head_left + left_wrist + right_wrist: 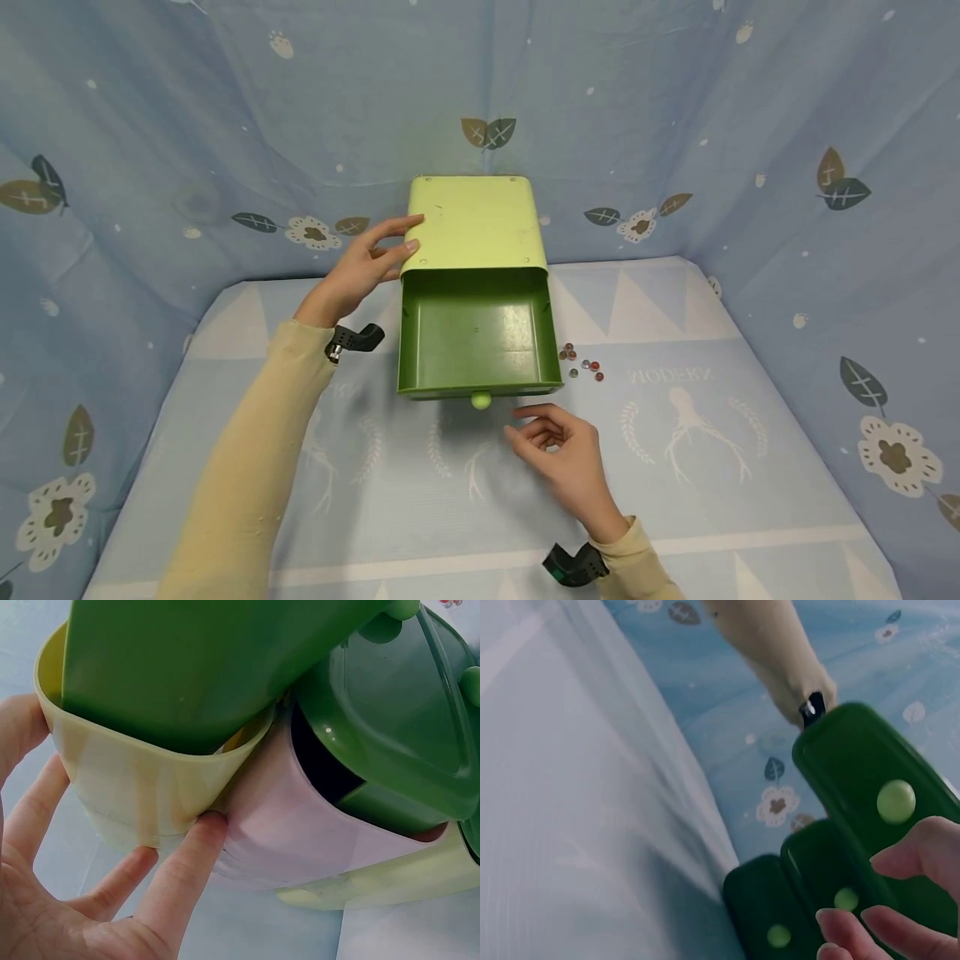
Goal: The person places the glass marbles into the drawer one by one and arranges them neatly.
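A small tiered drawer unit [474, 218] with a yellow-green top stands against the back cloth. Its green top drawer [480, 333] is pulled far out, and the bare floor inside shows. My left hand [366, 265] rests against the unit's left side, fingers spread; in the left wrist view its fingertips touch the yellow casing [142, 772]. My right hand [564, 454] is in front of the drawer, right of its round light-green knob [482, 401]. Its fingers are loosely bent and hold nothing. Below, the right wrist view shows two more drawer fronts, including the lowest front [761, 900].
Several small red and clear beads [586, 364] lie on the table right of the drawer. The patterned tablecloth [697, 500] covers the table. Blue printed cloth [750, 125] hangs behind and on both sides. A pink middle casing [277, 817] sits under the top one.
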